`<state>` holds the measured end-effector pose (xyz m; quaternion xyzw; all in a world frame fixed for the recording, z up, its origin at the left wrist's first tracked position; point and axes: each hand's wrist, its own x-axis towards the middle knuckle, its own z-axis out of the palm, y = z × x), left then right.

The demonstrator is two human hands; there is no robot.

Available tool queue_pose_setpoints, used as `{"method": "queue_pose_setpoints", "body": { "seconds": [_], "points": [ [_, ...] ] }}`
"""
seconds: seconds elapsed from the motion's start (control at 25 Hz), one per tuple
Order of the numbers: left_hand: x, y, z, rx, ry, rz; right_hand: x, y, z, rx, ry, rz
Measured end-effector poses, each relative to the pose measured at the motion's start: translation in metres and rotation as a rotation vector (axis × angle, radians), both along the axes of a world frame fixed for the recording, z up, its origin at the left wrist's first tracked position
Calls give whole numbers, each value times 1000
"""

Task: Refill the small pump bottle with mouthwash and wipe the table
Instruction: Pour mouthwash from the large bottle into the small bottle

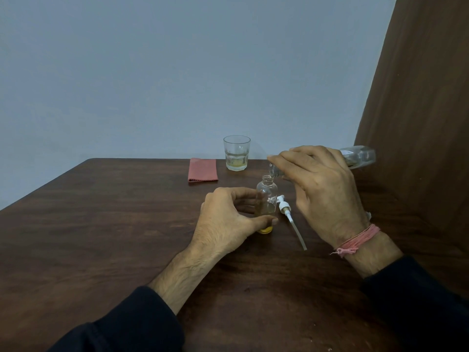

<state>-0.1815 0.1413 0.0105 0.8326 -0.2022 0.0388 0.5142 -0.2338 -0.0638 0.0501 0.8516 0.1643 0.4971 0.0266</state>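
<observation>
A small clear pump bottle (pixel 267 196) stands upright and uncapped on the dark wooden table (pixel 106 224), with a little yellow liquid at its bottom. My left hand (pixel 228 221) grips its lower part between thumb and fingers. My right hand (pixel 322 189) holds a larger clear mouthwash bottle (pixel 360 156) tipped almost flat, its neck right above the small bottle's mouth. The white pump head (pixel 288 213) with its tube lies on the table just right of the small bottle.
A folded red cloth (pixel 202 170) lies near the table's far edge. Right of it stands a glass tumbler (pixel 236 153) with a little yellowish liquid. A brown curtain (pixel 418 97) hangs at the right. A blue-grey wall is behind.
</observation>
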Motion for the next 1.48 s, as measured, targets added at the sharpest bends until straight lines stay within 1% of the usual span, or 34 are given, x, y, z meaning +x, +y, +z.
{"method": "queue_pose_setpoints", "body": {
  "seconds": [1.48],
  "points": [
    [-2, 0, 0, 12, -28, 9, 1, -1, 0, -3, -7, -4]
  ]
}}
